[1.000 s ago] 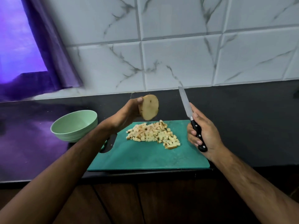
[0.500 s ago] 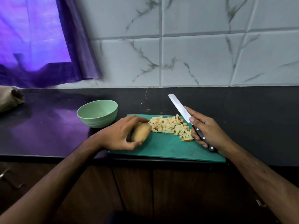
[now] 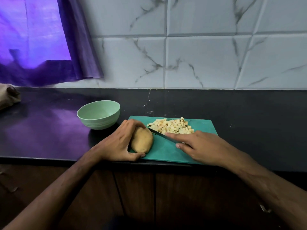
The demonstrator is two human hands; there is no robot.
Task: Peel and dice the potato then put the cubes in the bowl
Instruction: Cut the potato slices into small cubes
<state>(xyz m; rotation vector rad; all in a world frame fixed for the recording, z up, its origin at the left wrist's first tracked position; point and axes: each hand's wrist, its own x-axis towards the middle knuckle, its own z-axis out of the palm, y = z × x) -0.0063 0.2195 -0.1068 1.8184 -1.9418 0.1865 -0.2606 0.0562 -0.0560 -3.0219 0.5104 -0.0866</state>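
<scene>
One dark desk (image 3: 249, 105) carries a teal cutting board (image 3: 166, 151), with the green bowl (image 3: 98, 114) at its ten o'clock holding no cubes yet. Left hand (image 3: 119, 143) grasps the half potato (image 3: 142, 140), which looks unpeeled, at the board's nine o'clock. Right hand (image 3: 197, 146) grips the knife (image 3: 157, 133), forefinger along the blade, tip touching the potato. Diced cubes (image 3: 171, 126) sit piled at twelve o'clock. Roughly half seems done; bowl transfer remains.

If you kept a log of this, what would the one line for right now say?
left hand holds potato half on board | right hand holds knife, tip at potato | cubes heaped on board | bowl empty
</scene>
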